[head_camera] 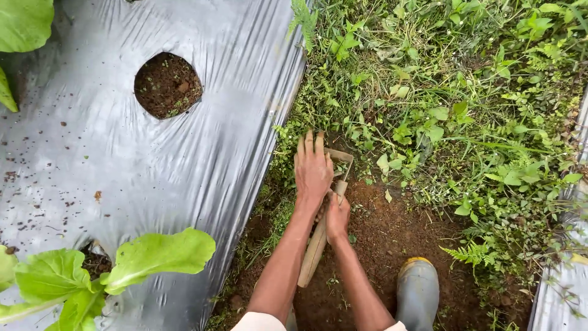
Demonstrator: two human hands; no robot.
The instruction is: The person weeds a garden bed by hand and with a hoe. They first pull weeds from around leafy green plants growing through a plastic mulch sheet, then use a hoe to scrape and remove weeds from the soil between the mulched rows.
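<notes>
- Where the bare soil path runs between the plastic sheet (202, 153) and the weeds (441, 104), a short wooden-handled hoe (313, 248) is seen at the lower middle of the view, its long axis running from about 7 o'clock at the handle end to about 1 o'clock at the blade (340, 155).
- The blade end is pointed away from the person, into the edge of the weeds, and is partly hidden under the left hand.
- The left hand (312, 168) is laid flat over the blade end, fingers stretched out and only slightly spread, pressed against the weeds at 12 o'clock; whether anything is gripped beneath the palm cannot be told.
- The right hand (337, 216) is closed around the handle just behind the blade, fingers wrapped tight.
- A grey rubber boot (418, 291) is planted on the soil at 4 o'clock from the hands.
- A round hole (166, 84) showing soil is cut in the sheet at 10 o'clock, and a leafy green plant (92, 276) grows from the sheet at 8 o'clock.
- The ground ahead of the blade is crowded by dense weeds and grass.
</notes>
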